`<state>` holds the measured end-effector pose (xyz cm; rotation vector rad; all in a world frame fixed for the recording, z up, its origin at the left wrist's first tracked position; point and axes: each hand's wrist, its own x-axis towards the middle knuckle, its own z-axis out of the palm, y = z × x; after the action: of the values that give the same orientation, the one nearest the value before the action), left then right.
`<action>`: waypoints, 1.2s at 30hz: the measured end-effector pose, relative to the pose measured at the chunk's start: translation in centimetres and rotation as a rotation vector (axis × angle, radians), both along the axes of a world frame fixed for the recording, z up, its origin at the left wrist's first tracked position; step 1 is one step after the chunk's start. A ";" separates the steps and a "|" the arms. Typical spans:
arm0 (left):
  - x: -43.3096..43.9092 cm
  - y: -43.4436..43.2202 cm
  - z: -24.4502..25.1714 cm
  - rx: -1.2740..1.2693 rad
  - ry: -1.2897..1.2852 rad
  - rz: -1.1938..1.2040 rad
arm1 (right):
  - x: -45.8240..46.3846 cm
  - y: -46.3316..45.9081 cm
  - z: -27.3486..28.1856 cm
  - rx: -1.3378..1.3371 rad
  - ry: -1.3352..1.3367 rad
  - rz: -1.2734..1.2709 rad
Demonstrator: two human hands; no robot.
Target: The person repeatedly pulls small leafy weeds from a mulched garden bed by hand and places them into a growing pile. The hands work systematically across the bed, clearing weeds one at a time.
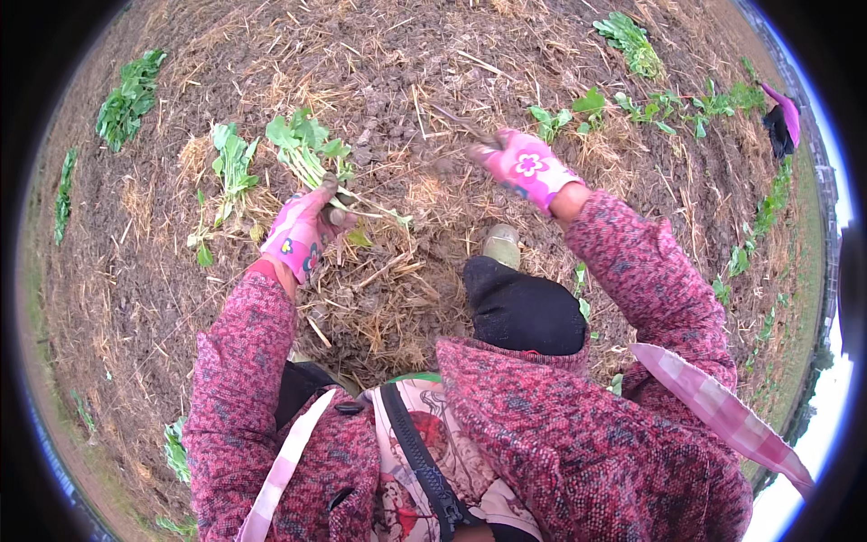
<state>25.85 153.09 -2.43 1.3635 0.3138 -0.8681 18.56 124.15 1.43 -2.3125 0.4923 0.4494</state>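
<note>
My left hand (305,227), in a pink flowered glove with muddy fingertips, grips a bunch of leafy green seedlings (305,146) by the stems. One thin seedling stem pokes out to the right past the fingers. Over the soil on the right, my right hand (528,166) wears a matching glove and is closed around a thin brown stick-like tool (457,118). The tool points up and left, and motion blurs its end and my fingertips. Just left of my left hand, a loose bunch of seedlings (234,166) lies on the straw.
Straw-strewn muddy soil (379,271) spreads around me. A row of small plants (664,108) curves along the right. More seedling bundles lie at the upper left (131,99) and upper right (630,44). A thin string (196,315) crosses the ground. My boot (502,245) stands between my hands.
</note>
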 end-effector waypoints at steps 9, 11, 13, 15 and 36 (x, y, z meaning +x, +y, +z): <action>1.2 -8.3 -5.2 0.336 -0.096 -0.078 | -4.1 -15.7 -9.6 -0.750 0.245 0.443; 0.6 -10.5 -7.2 0.226 -0.141 -0.086 | -3.3 -15.4 -10.7 -0.809 0.292 0.510; 0.0 -12.1 -9.0 0.185 -0.164 -0.103 | -2.4 -15.1 -11.4 -0.783 0.333 0.541; -0.2 -13.0 -10.5 0.187 -0.190 -0.072 | -1.7 -14.4 -12.8 -0.819 0.339 0.512; 0.6 -24.6 -14.9 0.079 -0.280 -0.082 | 0.1 -14.4 -22.9 -0.611 0.416 0.280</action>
<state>26.50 128.52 -17.31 1.5585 0.0766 -0.7264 18.66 109.79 -21.49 -2.9025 0.5597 1.0498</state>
